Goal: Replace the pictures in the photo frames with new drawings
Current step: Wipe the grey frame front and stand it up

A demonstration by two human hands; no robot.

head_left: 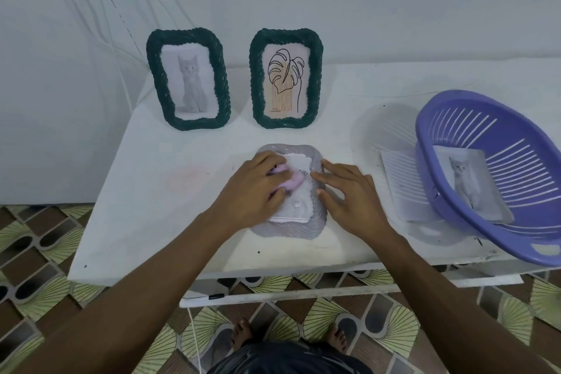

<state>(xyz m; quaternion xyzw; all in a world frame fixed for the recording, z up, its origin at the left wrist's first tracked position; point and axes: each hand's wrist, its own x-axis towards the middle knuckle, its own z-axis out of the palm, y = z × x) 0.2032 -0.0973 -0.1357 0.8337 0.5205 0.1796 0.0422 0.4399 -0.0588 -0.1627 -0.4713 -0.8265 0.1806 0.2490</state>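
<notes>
Head view: a grey frame [315,229] lies flat on the white table [145,222], near-centre. Its white backing [299,164] faces up, so it seems face down.

L hand [256,188] is over the frame's left half, fingers curled round a small pink thing [293,183] and gripping it. The pink thing sits on or just above the backing; can't tell if it's pressed down, or what it is.

R hand [352,194] is spread, fingers nearly straight, holding nothing. Its fingertips rest on the frame's right rim and the palm is on the table just beside it.

At the far side of the table two dark green frames stand upright, just beside each other and tilted back a little. The left green frame [197,124] has a grey cat pic [191,82]. The right green frame [282,123] has a line drawing of a leaf [285,79].

At the right a purple slotted basket [516,247] is tipped up, its near rim hanging past the table edge. Inside it lies a 2nd cat print [467,188]. A white sheet [400,185] lies flat on the table, partly under the basket's left side.

Below the table are a patterned tile floor [45,252] and the person's bare feet [241,334].
</notes>
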